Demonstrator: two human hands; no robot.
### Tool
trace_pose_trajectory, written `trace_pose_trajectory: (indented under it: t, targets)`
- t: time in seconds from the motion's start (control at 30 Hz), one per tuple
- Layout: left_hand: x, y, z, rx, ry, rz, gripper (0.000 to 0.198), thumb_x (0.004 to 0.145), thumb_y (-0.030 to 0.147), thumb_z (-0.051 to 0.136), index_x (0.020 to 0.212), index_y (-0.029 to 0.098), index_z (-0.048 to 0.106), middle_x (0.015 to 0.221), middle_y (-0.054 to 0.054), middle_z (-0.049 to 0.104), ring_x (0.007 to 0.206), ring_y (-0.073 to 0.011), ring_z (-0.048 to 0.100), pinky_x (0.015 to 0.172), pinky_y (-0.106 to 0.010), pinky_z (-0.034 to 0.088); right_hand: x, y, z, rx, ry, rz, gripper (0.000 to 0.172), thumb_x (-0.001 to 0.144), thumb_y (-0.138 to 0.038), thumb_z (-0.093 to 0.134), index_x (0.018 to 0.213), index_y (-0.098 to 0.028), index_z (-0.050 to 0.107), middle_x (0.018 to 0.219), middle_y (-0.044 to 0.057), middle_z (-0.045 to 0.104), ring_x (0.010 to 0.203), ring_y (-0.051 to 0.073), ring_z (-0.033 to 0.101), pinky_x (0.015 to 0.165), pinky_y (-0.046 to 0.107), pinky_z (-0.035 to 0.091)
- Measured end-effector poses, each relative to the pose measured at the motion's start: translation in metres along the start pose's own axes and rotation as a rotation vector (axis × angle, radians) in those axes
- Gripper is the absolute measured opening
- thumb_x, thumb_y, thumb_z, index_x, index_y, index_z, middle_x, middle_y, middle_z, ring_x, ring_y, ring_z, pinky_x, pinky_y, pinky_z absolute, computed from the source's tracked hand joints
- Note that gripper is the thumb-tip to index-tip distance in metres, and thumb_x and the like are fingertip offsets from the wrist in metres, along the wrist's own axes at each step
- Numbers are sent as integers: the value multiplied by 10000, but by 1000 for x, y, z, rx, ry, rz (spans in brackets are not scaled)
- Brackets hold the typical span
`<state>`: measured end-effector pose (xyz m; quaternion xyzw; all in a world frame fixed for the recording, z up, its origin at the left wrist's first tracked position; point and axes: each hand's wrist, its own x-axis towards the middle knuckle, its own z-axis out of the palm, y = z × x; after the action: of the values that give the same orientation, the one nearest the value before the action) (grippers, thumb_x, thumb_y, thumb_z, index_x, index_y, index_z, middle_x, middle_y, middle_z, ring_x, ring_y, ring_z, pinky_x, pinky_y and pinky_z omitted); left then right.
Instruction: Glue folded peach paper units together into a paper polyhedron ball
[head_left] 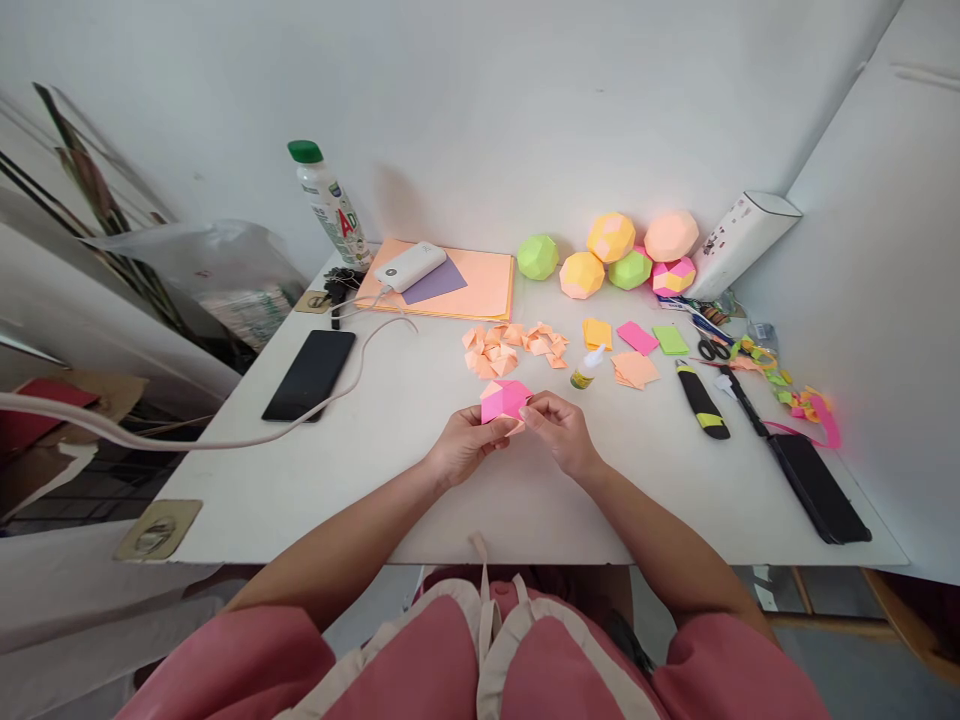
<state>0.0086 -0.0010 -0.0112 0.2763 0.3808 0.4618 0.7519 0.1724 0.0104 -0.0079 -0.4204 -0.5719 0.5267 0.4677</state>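
Between my two hands, above the white table, is a pink and peach folded paper piece (504,400). My left hand (471,440) grips its left and lower side, the thumb lying across the near edge. At its right edge, the fingers of my right hand (559,428) are pinched on the paper. Just beyond it lies a cluster of peach folded paper units (491,352). A small glue bottle (587,368) with a white nozzle stands to the right of them, leaning in view. Square stacks of orange (598,334), pink (637,338), green (670,340) and peach paper (635,370) lie nearby.
Several finished paper balls (538,257) sit along the wall. A phone (309,376), a cable (352,375), a power bank (411,266) on paper sheets (480,285) and a bottle (334,215) are left. Scissors (713,348), a cutter (702,400) and a black case (817,485) lie right.
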Motion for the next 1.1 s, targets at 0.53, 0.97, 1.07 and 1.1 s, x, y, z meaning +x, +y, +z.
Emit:
trace_pose_trajectory:
  t: [0.53,0.97,1.07,1.1]
  targets:
    - [1,-2,-2,14,-4,2,175,603,236,816,651,132,684,634,1,556,582,-86,458,575,-265,393,0,0,2,12,-4,23,232,779,-368,654,651,-188,583,744,2,548,718,135,510,694,293,420]
    - [0,-1,0,7,-35,-12,168,610,225,801,651,135,665,617,19,519,564,-77,411,543,-259,342,0,-3,2,8,-17,51,252,778,-386,647,633,-194,576,725,-9,549,715,132,510,697,287,423]
    - [0,0,0,12,-28,-15,183,616,246,792,713,132,687,695,-16,574,643,-109,475,575,-266,366,0,-7,1,-65,-48,65,281,828,-415,577,663,-188,587,716,2,567,716,141,531,698,291,435]
    - [0,1,0,5,-19,-13,191,620,253,787,732,132,690,707,-22,581,657,-116,485,586,-269,375,0,-9,-2,-119,-17,48,299,851,-420,541,669,-186,583,702,5,568,706,143,534,697,294,438]
